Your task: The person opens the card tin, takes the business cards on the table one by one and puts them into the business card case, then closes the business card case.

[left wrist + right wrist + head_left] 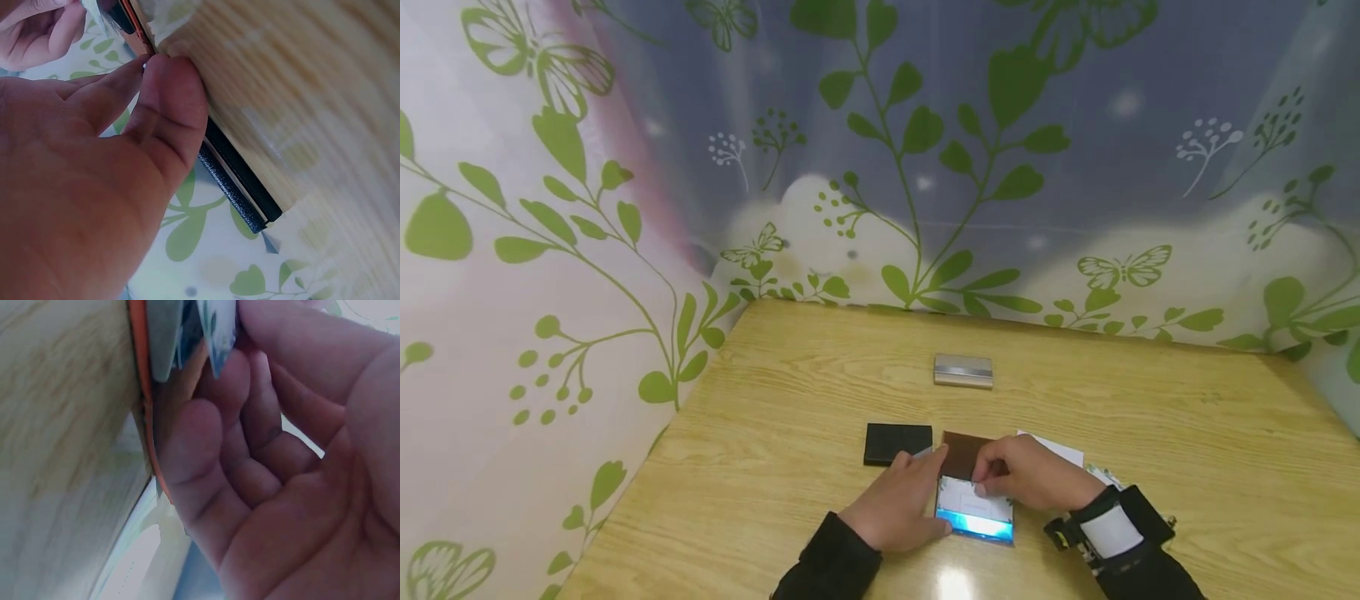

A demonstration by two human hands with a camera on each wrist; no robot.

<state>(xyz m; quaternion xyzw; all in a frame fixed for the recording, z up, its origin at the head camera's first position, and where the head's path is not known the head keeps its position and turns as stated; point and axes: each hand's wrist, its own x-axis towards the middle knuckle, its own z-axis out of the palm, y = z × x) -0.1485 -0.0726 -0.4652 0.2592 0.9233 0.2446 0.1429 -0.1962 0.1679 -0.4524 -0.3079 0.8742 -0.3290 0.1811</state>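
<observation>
A brown card holder (pixel 964 457) lies unfolded on the table in the head view. White leaf-printed cards (pixel 962 497) sit in its near half, with a shiny blue strip along the bottom. My left hand (pixel 897 502) holds the holder's left side, thumb by the near corner and a finger by the brown flap. With thumb and fingertips, my right hand (pixel 1026 473) pinches a card at the top edge of the stack. In the right wrist view, card corners (pixel 219 337) stand up beside the fingers, above the holder's orange edge (pixel 142 369).
A black card case (pixel 887 442) lies left of the holder, partly behind my left hand. Farther back is a silver card case (pixel 963 372). White cards (pixel 1056 447) lie beyond my right wrist. Patterned curtains (pixel 925 167) line the table's far and left sides.
</observation>
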